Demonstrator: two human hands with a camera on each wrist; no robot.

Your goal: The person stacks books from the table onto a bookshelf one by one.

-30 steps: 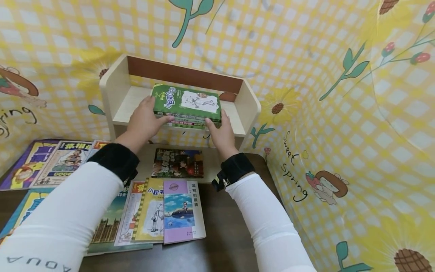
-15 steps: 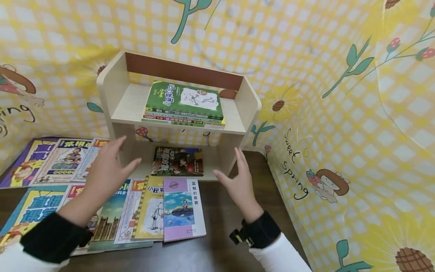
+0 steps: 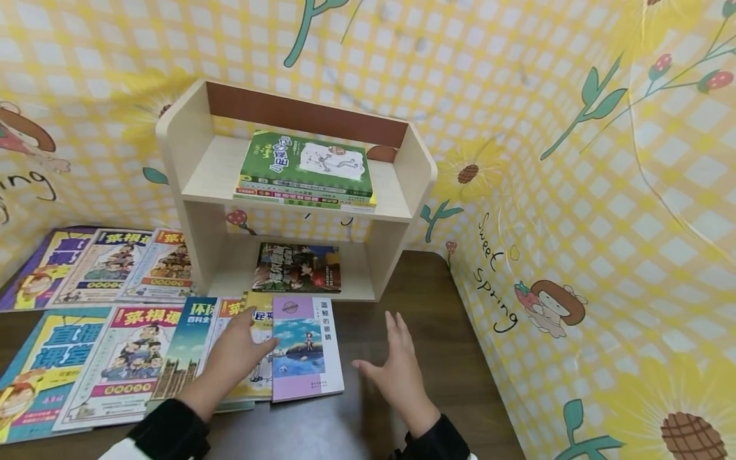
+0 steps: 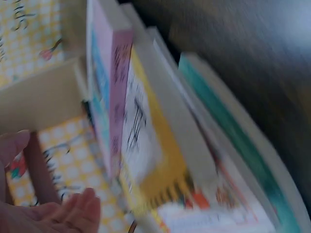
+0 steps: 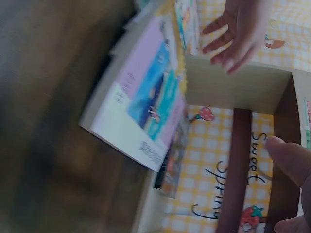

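Note:
My left hand [image 3: 240, 344] is open and lies over the yellow comic book [image 3: 260, 318], its thumb at the left edge of the purple book [image 3: 306, 348]. Whether it touches them I cannot tell. My right hand [image 3: 392, 361] hovers open, fingers spread, above the dark table [image 3: 425, 319] just right of the purple book. In the blurred left wrist view the purple book [image 4: 115, 92] and yellow book [image 4: 148, 150] show edge-on beside my fingers [image 4: 58, 216]. The right wrist view shows the purple book [image 5: 143, 104] and my left hand [image 5: 238, 31] beyond it.
A small wooden shelf [image 3: 186, 144] stands at the back, with a green-topped book stack [image 3: 305, 169] on its upper board and a dark book [image 3: 297, 267] below. Several picture books [image 3: 103, 319] lie in rows on the left. Yellow checked cloth [image 3: 575, 223] walls the table.
Both hands let go of the green-topped stack on the upper shelf and dropped back toward me, down to the books on the table. The stack stays on the shelf.

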